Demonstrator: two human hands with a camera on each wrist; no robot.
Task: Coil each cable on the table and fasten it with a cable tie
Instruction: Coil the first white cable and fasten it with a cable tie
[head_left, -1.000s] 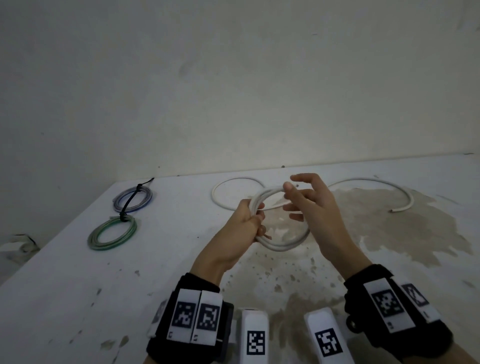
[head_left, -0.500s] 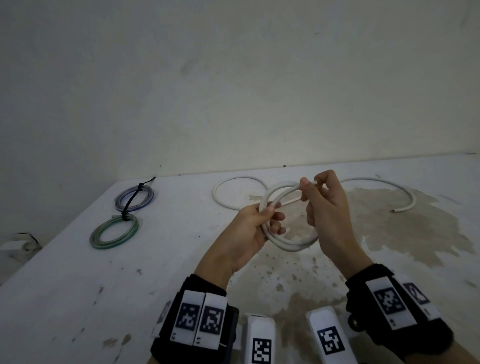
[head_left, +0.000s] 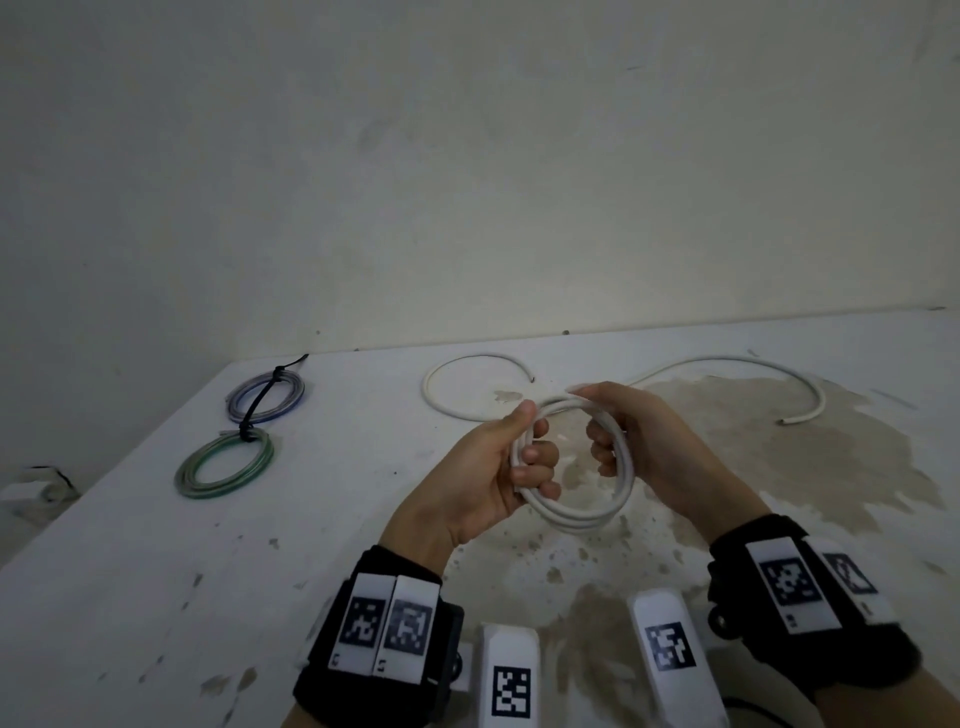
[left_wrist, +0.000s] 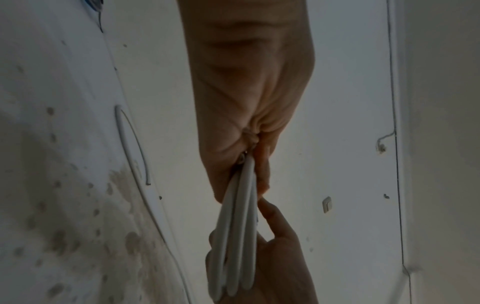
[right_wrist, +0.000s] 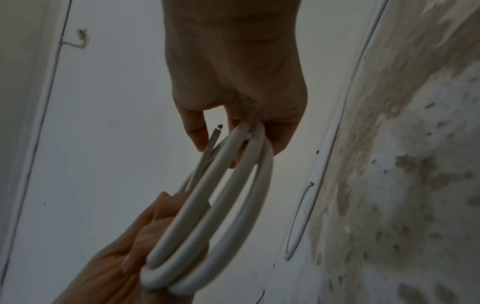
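Observation:
A white cable coil (head_left: 571, 519) of several loops hangs between both hands above the table. My left hand (head_left: 530, 441) grips its left side, fingers curled round the loops. On the right side my right hand (head_left: 602, 421) holds the loops, thumb on top. From the right hand the cable's loose tail (head_left: 727, 361) curves over the table to a cut end (head_left: 784, 421). The left wrist view shows the left hand (left_wrist: 249, 144) closed on the bundled loops (left_wrist: 241, 226). In the right wrist view, the right hand (right_wrist: 233, 102) grips the coil (right_wrist: 221, 205).
A white cable arc (head_left: 441, 410) lies behind the left hand; where it runs behind the hand is hidden. At the far left lie a blue-grey coil (head_left: 266, 397) and a green coil (head_left: 224, 467), with a black tie (head_left: 260, 405) across them. The table (head_left: 779, 493) is stained brown.
My right hand has come down from the top of the coil to grip its right side. The loops are now gathered closer together between both hands.

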